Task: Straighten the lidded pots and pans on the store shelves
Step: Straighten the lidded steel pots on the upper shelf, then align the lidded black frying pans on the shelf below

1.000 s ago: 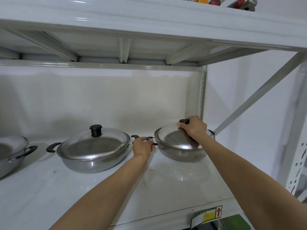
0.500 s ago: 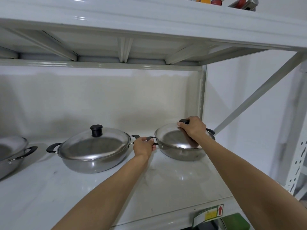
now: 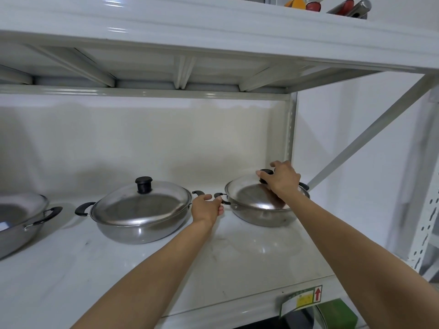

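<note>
Head view: your right hand [image 3: 282, 180] sits on top of the right pan [image 3: 261, 210], fingers curled round its black lid knob [image 3: 265, 174], so closed on the knob. Your left hand [image 3: 206, 208] is at that pan's left side handle [image 3: 219, 197], fingers bent and touching it; can't tell from here if they wrap it fully.

Right pan: shallow stainless steel body, domed steel lid seated on the rim, black loop handles on both sides. It stands on the white shelf [image 3: 166, 269], far right, near the back corner post [image 3: 291, 129].

Middle pan [image 3: 140, 214]: same kind, larger in view, steel lid on, black knob [image 3: 143, 184] upright in the lid's centre, black handles left and right. Its right handle is just beside the right pan's left handle; the two are apart, with your left hand in front of the gap.

Left pan [image 3: 19, 219]: only partly in frame at the left edge, steel, one black handle visible, pointing toward the middle pan. Lid state unclear.

Count: three pans on this shelf, two lids clearly seated, two knobs visible, two hands.

Upper shelf [image 3: 213, 22] carries a few coloured items at the top right, too cropped to identify. Yellow and green label with a red arrow [image 3: 306, 299] on the shelf's front edge, lower right.
</note>
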A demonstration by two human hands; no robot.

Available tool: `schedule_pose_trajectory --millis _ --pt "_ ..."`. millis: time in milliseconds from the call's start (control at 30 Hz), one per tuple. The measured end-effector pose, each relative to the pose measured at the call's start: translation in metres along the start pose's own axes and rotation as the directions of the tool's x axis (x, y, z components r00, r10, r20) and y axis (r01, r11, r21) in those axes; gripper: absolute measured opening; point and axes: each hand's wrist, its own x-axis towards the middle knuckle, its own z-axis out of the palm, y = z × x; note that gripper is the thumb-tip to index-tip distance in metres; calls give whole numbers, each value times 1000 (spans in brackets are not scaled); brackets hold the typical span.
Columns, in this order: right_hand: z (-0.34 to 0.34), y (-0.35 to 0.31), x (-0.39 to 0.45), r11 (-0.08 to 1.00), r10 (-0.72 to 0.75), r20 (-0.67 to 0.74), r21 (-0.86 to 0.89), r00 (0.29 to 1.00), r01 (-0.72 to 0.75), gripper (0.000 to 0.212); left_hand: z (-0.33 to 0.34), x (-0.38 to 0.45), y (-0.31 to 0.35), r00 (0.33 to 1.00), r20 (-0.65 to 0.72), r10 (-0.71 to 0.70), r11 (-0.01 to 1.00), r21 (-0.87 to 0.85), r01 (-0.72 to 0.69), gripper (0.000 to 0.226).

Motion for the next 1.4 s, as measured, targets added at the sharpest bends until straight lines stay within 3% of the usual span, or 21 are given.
schedule_pose_trajectory --millis 267,467,600,767,1167,1400 --pt "0 -38 -33 986 -45 23 164 999 41 51 -25 -29 15 997 82 -6 1000 2 6 37" --pt "0 -83 -79 935 -93 70 350 993 63 40 -63 -67 41 986 166 34 998 -65 -23 8" --pt "-1 -113 -126 850 -92 75 526 993 39 31 -100 -95 51 981 192 35 991 -134 -9 18" --pt "-8 -145 -193 769 -120 105 639 987 26 23 -164 -139 57 965 253 65 980 -200 -14 12" --pt "-14 -208 -357 667 -239 193 745 952 16 25 -311 -244 42 946 316 66 995 -92 -38 24" --pt "3 -207 -441 619 -269 331 779 904 -101 19 -369 -279 0 942 335 -34 994 -88 67 37"
